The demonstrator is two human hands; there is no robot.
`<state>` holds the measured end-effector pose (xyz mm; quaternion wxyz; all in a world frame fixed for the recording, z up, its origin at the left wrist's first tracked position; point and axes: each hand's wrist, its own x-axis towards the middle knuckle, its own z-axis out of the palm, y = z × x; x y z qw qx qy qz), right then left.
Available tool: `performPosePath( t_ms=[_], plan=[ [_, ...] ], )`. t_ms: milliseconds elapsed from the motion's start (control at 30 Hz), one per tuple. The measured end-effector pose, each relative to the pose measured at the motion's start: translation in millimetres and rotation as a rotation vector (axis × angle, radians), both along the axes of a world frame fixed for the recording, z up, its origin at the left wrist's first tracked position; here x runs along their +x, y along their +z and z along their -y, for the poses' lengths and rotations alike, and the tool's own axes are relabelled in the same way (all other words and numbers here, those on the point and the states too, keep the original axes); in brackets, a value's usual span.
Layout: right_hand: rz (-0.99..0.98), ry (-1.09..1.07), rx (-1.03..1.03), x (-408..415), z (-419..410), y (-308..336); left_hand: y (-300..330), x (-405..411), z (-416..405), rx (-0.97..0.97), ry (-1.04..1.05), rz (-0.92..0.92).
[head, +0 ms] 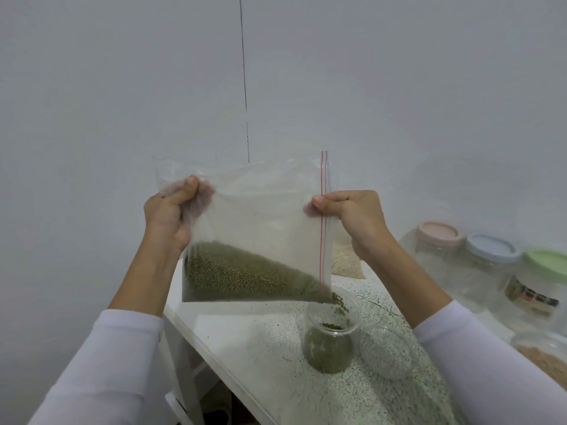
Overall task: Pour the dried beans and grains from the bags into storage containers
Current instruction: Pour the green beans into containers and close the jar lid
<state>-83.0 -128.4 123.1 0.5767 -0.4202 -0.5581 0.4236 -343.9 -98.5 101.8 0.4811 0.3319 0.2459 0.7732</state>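
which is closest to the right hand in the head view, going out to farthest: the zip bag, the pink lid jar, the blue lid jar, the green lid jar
From the right hand:
1. Zip bag, pinched in that hand at its red zip edge.
2. Pink lid jar, to the hand's right by the wall.
3. Blue lid jar, next along to the right.
4. Green lid jar, at the picture's right edge.

The left hand [167, 214] is hiding its fingers behind the clear bag [254, 216]. The bag's lower corner is covering the open jar's [329, 342] rim. A grain-filled container [549, 357] is being cut off at the picture's right edge, near the bench's [270, 342] right side. The label on the green-lidded jar [540, 286] is blurring beyond reading.
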Motion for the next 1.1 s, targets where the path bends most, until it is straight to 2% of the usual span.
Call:
performPosePath(
  t_ms=[333,1100],
  plan=[
    [0.007,-0.029,0.014,0,-2,0,6,1,4,0.015,-0.031,-0.014],
    [0.000,-0.007,0.030,3,3,4,16,-1,11,0.034,0.045,-0.091]
  ],
)
